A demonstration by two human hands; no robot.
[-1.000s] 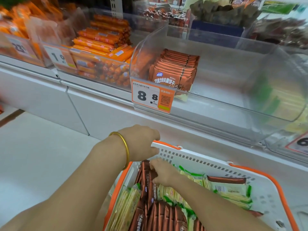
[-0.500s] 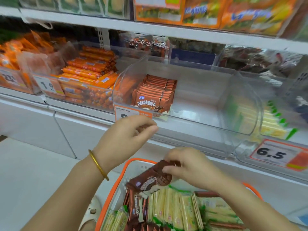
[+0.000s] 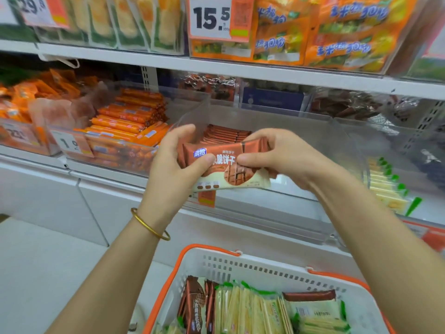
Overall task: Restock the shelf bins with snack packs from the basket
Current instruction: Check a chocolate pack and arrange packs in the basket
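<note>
Both hands hold a small stack of brown chocolate snack packs point(image 3: 226, 162) in front of the clear shelf bin point(image 3: 313, 150). My left hand point(image 3: 178, 160) grips the stack's left end, thumb on its front. My right hand point(image 3: 274, 157) grips the right end. Behind the stack, a row of the same brown packs point(image 3: 226, 133) stands in the bin's left part. The white basket with orange trim point(image 3: 252, 263) sits below, with brown packs point(image 3: 195, 307) and green-and-cream packs point(image 3: 260, 309) inside.
An adjoining bin of orange sausage sticks point(image 3: 125, 121) stands to the left. A bin with green-and-cream packs point(image 3: 387, 186) is on the right. An upper shelf point(image 3: 216, 66) carries orange bags and a 15.5 price tag point(image 3: 212, 18). White floor lies at the lower left.
My right hand lifted brown packs out of the basket up to the bin. My left hand left the basket rim and took the stack's left end. The view tilted upward.
</note>
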